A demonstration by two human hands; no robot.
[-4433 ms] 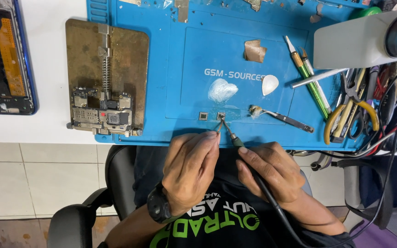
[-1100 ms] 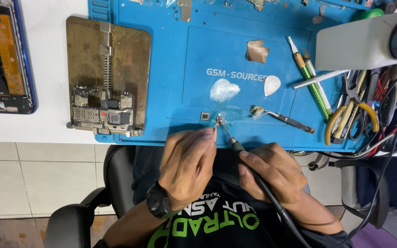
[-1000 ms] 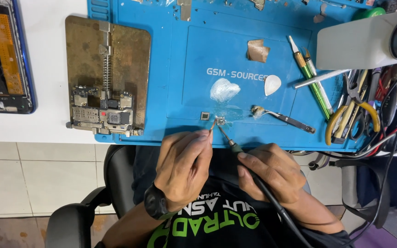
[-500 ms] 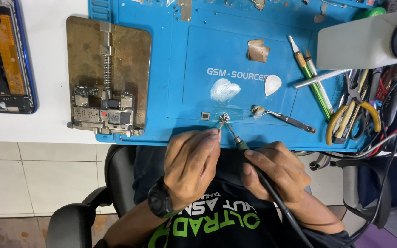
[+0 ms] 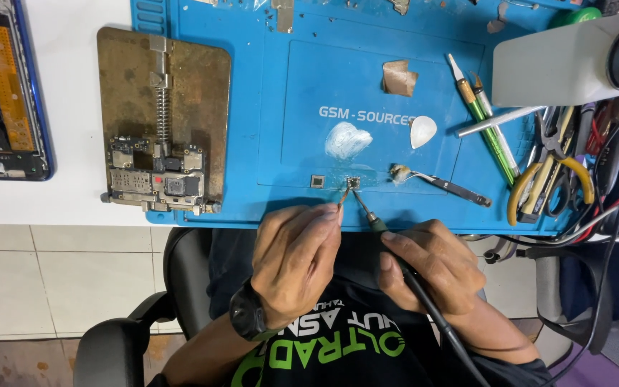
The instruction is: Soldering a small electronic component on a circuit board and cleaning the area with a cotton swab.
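Note:
My left hand [image 5: 296, 252], with a black watch on its wrist, pinches a thin tool, likely tweezers, whose tip [image 5: 344, 193] touches a small square chip [image 5: 353, 183] on the blue work mat [image 5: 266, 107]. My right hand [image 5: 431, 266] grips a black corded soldering iron [image 5: 377, 224]; its point meets the same chip from the right. A second small chip [image 5: 317, 181] lies just left of them on the mat.
A brass board holder [image 5: 162, 115] clamps a phone circuit board [image 5: 157, 183] at left. An opened phone [image 5: 1, 93] lies far left. A white wad [image 5: 347, 139], a white pick [image 5: 423, 131], tweezers [image 5: 442, 185], green-handled tools [image 5: 488, 122], yellow pliers [image 5: 546, 183], cables and a white box [image 5: 560, 61] crowd the right.
Both hands stay at the chip with only small shifts. The iron tip and tweezers have moved slightly around the chip on the mat.

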